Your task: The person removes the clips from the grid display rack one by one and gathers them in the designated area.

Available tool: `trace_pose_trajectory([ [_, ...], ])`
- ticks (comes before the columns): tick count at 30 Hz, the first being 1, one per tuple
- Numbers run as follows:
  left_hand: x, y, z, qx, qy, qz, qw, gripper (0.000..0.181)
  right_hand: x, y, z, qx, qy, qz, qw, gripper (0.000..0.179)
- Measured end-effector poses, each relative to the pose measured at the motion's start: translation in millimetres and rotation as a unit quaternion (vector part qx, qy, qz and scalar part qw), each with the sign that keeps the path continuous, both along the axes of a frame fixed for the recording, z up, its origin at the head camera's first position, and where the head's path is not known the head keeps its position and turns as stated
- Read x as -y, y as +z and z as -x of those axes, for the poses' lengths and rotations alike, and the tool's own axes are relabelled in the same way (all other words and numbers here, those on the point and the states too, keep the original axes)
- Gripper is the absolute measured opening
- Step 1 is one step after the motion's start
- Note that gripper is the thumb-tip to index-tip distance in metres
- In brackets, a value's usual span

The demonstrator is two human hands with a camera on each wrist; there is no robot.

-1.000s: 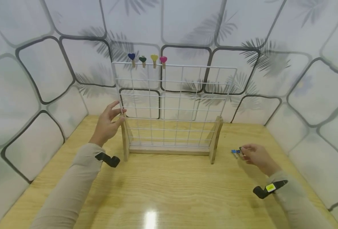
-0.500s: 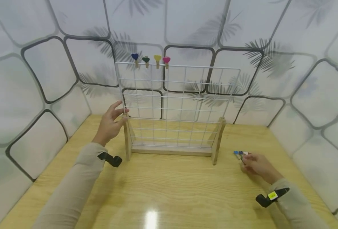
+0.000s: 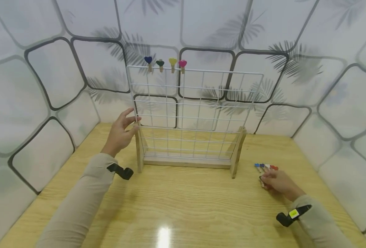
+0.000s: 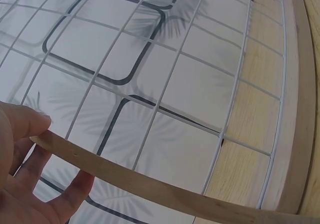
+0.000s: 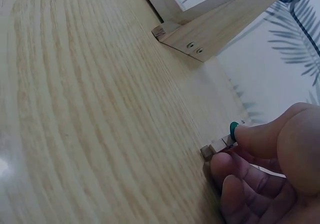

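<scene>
A white wire grid rack with wooden side supports stands on the table. My left hand holds its left side; in the left wrist view, thumb and fingers lie around the end of the wooden support. Dark blue, green, yellow and pink heart clothespins are clipped along the left part of the top wire. At the right, my right hand pinches a small wooden clothespin with a green heart, just above the table. Beyond that hand lie several loose heart clothespins, blue, dark blue, white and red.
The wood-grain table runs up to patterned fabric walls at the back and both sides. The rack's right wooden support stands left of the loose clothespins.
My right hand has drawn toward me with the green-heart clothespin, leaving white and red clothespins in sight. The left hand stays on the rack. The head view has shifted slightly.
</scene>
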State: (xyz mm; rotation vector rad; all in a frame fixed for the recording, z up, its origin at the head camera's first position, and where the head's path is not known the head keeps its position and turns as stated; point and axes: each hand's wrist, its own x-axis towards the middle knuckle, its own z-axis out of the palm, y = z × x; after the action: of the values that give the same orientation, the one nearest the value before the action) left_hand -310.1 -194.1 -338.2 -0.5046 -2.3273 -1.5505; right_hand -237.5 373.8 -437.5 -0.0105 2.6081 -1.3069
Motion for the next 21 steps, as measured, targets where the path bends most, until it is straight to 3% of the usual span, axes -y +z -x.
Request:
trace_pose_trajectory([
  [16, 0.7, 0.5, 0.8, -0.001, -0.001, -0.003, 1.0, 0.064, 3.5, -2.6, 1.1, 0.001, -0.009, -0.006, 0.9999, 0.028],
  [21, 0.3, 0.4, 0.8, 0.0, -0.001, -0.005, 1.0, 0.064, 1.8, 4.1, 1.7, -0.002, 0.009, -0.015, 0.9998, 0.031],
])
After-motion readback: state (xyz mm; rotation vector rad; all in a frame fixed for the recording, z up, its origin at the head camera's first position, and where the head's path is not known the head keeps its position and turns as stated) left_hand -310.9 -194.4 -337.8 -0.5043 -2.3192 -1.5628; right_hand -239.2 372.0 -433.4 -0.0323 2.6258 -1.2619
